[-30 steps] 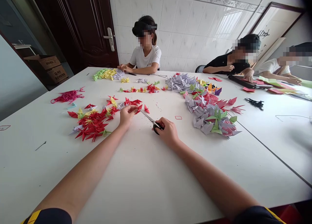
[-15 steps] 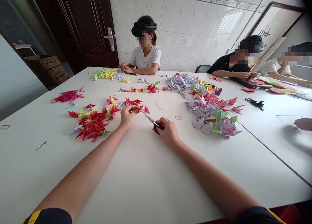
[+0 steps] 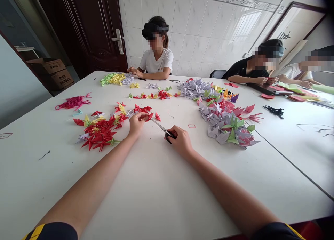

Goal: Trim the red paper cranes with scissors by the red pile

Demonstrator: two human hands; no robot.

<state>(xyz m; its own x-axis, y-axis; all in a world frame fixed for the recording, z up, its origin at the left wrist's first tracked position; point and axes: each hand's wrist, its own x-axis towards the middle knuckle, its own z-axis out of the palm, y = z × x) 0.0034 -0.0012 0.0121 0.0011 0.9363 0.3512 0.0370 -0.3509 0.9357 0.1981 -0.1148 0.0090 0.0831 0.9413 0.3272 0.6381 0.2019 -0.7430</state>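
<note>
My left hand (image 3: 137,124) is closed in a pinch on a small red folded paper crane (image 3: 148,118). My right hand (image 3: 181,139) grips the black handles of a pair of scissors (image 3: 159,125), whose narrow blades point left. The blade tips reach the crane at my left fingertips; whether they touch the paper is too small to make out. A single red paper crane (image 3: 157,116) lies just beyond the blades. Left of my left hand spreads a heap of mostly red paper cranes (image 3: 100,130) with some yellow, green and pale purple ones.
A larger pile of pale purple, pink and green cranes (image 3: 221,118) covers the table's right middle. Pink cords (image 3: 73,102) lie at left, black cords (image 3: 273,111) at right. Across the table sits a person in white (image 3: 156,61); two others work at far right near coloured paper (image 3: 294,91).
My hands, the crane and the scissors stay almost where they were. At the right edge, another person's hand has left the view, and a light green sheet now shows by the far-right person.
</note>
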